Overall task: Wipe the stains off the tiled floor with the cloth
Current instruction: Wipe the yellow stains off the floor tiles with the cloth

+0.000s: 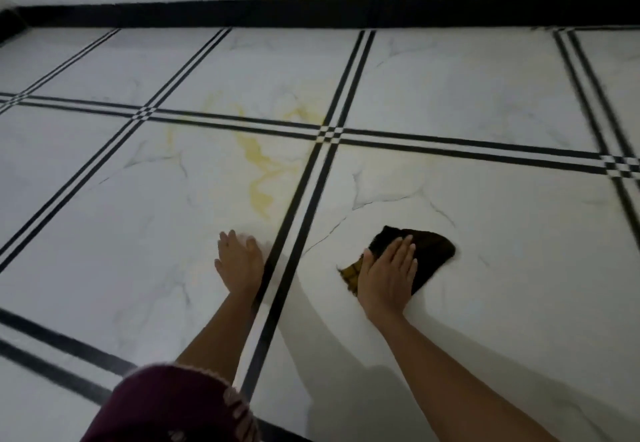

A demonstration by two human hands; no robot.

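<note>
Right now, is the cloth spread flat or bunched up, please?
Bunched: the cloth lies crumpled under the right hand, yellow underside showing.

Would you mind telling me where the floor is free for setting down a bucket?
The tile right of the cloth is bare, as are the far tiles below the black skirting. Avoid the yellow stain and the near middle, taken by the left hand and the right hand.

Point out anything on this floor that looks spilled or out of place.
A yellow stain streaks the white tiled floor across the black lines, ahead of the left hand. The right hand presses the cloth on a neighbouring tile, away from it.
</note>
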